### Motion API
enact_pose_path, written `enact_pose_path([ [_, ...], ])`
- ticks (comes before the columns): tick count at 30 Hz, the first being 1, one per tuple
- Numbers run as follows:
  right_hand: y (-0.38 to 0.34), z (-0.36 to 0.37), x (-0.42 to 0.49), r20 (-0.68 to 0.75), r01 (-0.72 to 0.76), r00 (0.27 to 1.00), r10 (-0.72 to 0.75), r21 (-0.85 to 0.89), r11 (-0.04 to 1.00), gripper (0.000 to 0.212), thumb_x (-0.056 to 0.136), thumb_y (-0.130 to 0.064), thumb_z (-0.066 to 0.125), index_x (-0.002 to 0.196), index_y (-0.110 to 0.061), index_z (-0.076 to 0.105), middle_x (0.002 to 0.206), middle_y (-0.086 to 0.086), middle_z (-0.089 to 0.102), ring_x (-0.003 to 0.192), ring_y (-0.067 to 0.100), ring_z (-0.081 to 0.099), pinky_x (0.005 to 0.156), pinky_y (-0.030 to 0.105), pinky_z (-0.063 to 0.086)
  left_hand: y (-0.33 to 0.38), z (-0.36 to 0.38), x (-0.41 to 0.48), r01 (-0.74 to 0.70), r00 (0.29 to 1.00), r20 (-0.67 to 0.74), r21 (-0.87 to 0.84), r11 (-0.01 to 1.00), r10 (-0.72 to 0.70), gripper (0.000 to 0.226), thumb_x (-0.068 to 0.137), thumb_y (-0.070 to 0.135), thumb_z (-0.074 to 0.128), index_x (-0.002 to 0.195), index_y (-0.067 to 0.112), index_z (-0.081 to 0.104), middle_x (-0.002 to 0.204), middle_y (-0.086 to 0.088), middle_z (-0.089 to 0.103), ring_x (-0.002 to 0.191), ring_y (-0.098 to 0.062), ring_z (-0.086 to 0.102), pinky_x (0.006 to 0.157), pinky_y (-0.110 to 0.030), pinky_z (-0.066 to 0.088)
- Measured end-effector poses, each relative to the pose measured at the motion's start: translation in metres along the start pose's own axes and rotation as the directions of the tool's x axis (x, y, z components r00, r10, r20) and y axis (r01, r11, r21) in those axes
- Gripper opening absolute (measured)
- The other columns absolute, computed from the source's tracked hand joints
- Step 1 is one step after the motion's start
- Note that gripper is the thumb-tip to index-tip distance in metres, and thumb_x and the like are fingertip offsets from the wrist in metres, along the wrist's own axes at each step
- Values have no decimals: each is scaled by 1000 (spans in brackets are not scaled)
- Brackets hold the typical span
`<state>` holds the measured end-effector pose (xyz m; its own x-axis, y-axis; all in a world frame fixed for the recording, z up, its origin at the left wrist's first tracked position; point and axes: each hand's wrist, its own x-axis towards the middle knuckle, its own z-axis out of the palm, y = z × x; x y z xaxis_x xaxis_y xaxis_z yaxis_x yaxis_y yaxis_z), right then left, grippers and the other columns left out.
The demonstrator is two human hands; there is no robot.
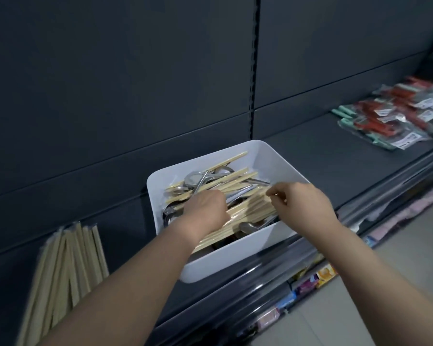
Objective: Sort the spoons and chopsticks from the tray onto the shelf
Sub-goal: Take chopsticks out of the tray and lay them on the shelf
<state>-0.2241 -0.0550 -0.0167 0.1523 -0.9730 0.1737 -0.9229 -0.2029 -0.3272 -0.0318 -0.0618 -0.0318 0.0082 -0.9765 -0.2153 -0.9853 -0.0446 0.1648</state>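
Observation:
A white tray (pixel 238 255) stands on the dark shelf (pixel 317 156), holding a jumble of wrapped wooden chopsticks (pixel 225 182) and metal spoons (pixel 248 227). My left hand (pixel 205 211) reaches down into the tray with its fingers closed around a bundle of chopsticks. My right hand (pixel 303 203) pinches the other end of the same bundle near the tray's right wall. A pile of wrapped chopsticks (pixel 65 268) lies on the shelf to the left of the tray.
Packaged red and teal utensils (pixel 405 113) lie on the shelf at the far right. The shelf's dark back panel (pixel 135 83) rises behind the tray. Below the shelf edge, a lower shelf holds colourful packets (pixel 320 275). Pale floor shows at the bottom right.

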Motion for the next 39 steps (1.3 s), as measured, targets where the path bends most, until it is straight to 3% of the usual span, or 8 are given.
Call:
enact_pose_path([
  [6,-10,3,32,157,91,985,-75,-100,991,34,92,-20,46,115,-38,63,105,-5,68,98,22,62,73,30,47,-16,-23,3,62,973,-190,-344,937,-134,13,96,26,48,94,15,56,94,-2,67,89,-27,62,78,-39,51],
  [11,-22,23,53,448,299,865,-226,-98,949,36,90,-22,55,121,-37,61,119,3,57,109,25,55,91,33,47,-25,-21,-5,141,933,-212,-526,839,-290,12,96,27,49,85,24,50,87,1,67,84,-25,64,79,-48,55],
  [17,-17,11,65,338,288,914,-225,-150,946,13,86,-30,61,96,-30,69,93,0,63,95,23,58,69,26,41,-24,-14,-13,158,899,-242,-598,786,-364,17,93,28,52,78,25,48,82,3,68,82,-24,64,78,-47,54],
  [22,0,-6,73,228,120,970,-89,-126,985,14,93,-21,52,91,-14,63,86,6,61,74,30,51,62,29,38,-6,-14,-8,213,907,-200,-542,813,-371,15,89,29,60,78,24,52,82,2,64,82,-23,59,76,-37,51],
  [27,10,-12,68,198,115,976,-89,-124,986,20,91,-18,46,104,-19,61,86,3,56,77,27,47,62,28,35,15,2,0,299,952,24,-306,904,-306,21,80,22,71,97,11,71,99,-6,68,96,-24,63,84,-34,53],
  [32,18,-8,65,199,152,970,-139,-51,987,22,93,-21,44,110,-22,57,98,2,66,84,30,55,63,30,37,18,0,1,258,966,51,-99,961,-254,15,86,22,65,92,9,67,102,-9,66,95,-25,60,76,-31,44],
  [35,18,-8,67,176,166,970,-165,5,986,17,94,-19,44,109,-19,53,87,2,60,75,28,50,58,30,35,10,-9,-1,300,942,-50,-311,902,-331,9,90,23,60,82,17,61,87,-4,61,91,-27,60,68,-30,39],
  [39,7,-3,72,344,238,908,-241,51,970,7,93,-22,48,99,-23,51,94,0,61,83,27,54,63,30,39,-2,-28,-6,236,748,-301,-712,661,-592,17,90,25,58,74,20,63,69,6,63,68,-20,58,56,-28,40],
])
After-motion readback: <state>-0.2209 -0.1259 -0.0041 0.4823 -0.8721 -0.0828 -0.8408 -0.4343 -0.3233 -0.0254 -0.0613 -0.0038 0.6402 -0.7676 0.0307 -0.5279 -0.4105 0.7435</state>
